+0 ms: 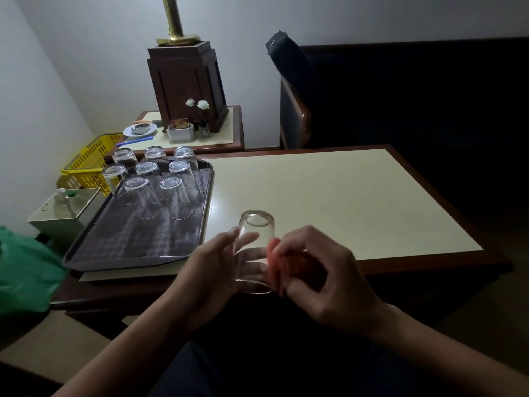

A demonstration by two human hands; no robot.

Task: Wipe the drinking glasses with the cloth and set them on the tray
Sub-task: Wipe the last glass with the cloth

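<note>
A clear drinking glass (255,239) is held upside down above the near edge of the table (343,202). My left hand (209,270) grips its left side. My right hand (323,276) holds a bunched orange-red cloth (274,262) against the glass's right side, and the hand hides most of the cloth. To the left lies a dark patterned tray (137,242) with several clear glasses (177,196) standing upside down in rows at its far end. The near half of the tray is bare.
A yellow basket (88,161) and a pale box (65,210) sit left of the tray, with green fabric (25,270) below them. A side table behind carries a wooden lamp base (186,84), a plate and flowers. A dark chair (297,116) stands behind the table.
</note>
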